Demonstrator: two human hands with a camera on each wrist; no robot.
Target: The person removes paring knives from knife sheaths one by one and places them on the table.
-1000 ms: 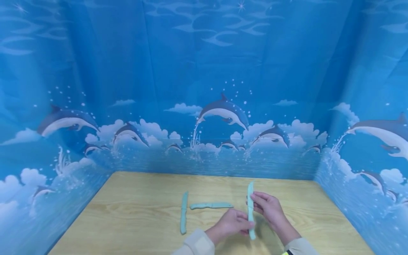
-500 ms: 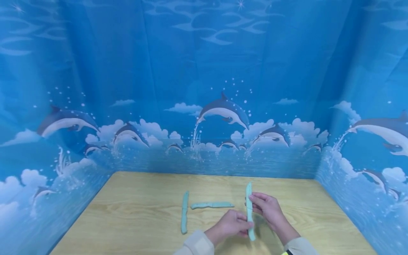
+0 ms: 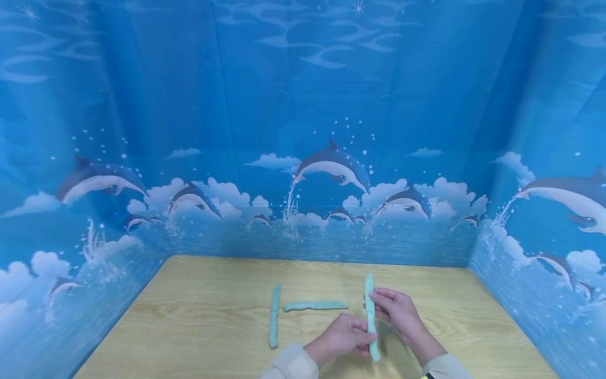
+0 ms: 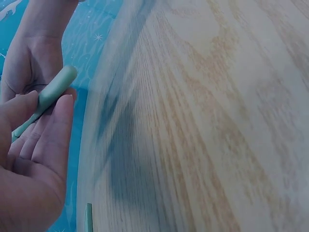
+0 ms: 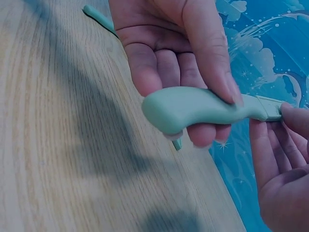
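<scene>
In the head view both hands hold a mint-green sheathed knife [image 3: 371, 317] above the table, its handle end toward the person. My left hand [image 3: 342, 337] pinches the handle between thumb and fingers. Farther up, my right hand [image 3: 399, 311] grips the sheathed blade part. The right wrist view shows the curved handle [image 5: 193, 107] close up, with the left thumb on top and fingers underneath. At its far end, the right thumb and fingers [image 5: 275, 150] hold the sheath [image 5: 270, 108]. The rounded handle end [image 4: 65, 79] sticks up past the left fingers in the left wrist view.
Two similar mint-green knives lie on the wooden table [image 3: 199, 326] left of the hands. One knife [image 3: 274, 317] points away from the person; the other knife [image 3: 316, 305] lies crosswise. A blue dolphin-print curtain [image 3: 303, 105] surrounds the back and sides.
The held knife has shifted slightly left and toward the person, with both hands keeping their hold. The two knives on the table stay in place.
</scene>
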